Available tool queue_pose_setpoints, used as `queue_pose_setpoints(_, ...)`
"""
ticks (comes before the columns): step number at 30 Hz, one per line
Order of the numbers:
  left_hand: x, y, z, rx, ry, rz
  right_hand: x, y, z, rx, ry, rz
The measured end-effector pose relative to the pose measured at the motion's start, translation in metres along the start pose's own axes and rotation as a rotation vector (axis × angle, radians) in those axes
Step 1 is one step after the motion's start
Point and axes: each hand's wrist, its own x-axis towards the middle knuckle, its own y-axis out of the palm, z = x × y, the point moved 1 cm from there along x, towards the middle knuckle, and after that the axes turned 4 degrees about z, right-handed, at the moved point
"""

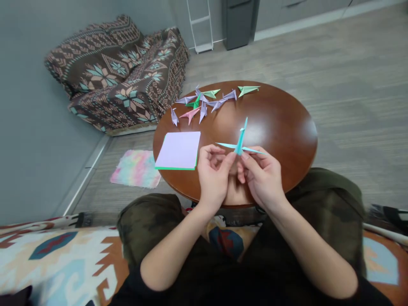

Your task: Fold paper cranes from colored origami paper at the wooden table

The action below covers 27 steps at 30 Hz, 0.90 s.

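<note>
A light blue origami crane point(239, 144) is held up over the near part of the round table, its wings spread to both sides and its neck and tail pointing up and away. My left hand point(216, 172) pinches its base from the left, thumb and fingers closed on the paper. From the other side my right hand point(262, 174) grips the base and lies under the right wing, its fingers curled. The fingertips of both hands nearly meet at the crane's lower end, and part of the base is hidden by the thumbs.
A stack of square paper point(178, 149), lilac on top with green beneath, lies at the left of the brown table point(280, 119). Several folded cranes point(202, 102) in purple, green and pink sit along the far edge. A covered sofa point(127, 80) stands beyond, left of the table.
</note>
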Motion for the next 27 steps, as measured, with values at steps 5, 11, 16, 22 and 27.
queue_pose_setpoints(5, -0.001, 0.005, 0.005, -0.298, -0.195, 0.216, 0.000, 0.002, 0.005, 0.124, 0.129, 0.006)
queue_pose_setpoints(11, -0.001, 0.005, 0.001, -0.290, -0.144, 0.244, 0.002, 0.002, 0.009, 0.120, 0.173, -0.014)
queue_pose_setpoints(16, 0.002, 0.002, 0.001, -0.296, -0.164, 0.200, 0.002, 0.003, 0.010, 0.149, 0.193, -0.002)
queue_pose_setpoints(22, 0.002, 0.003, -0.002, -0.384, -0.281, 0.190, 0.002, 0.001, 0.011, 0.171, 0.211, 0.021)
queue_pose_setpoints(27, 0.002, 0.003, -0.001, -0.399, -0.307, 0.180, 0.004, -0.001, 0.006, 0.147, 0.212, 0.027)
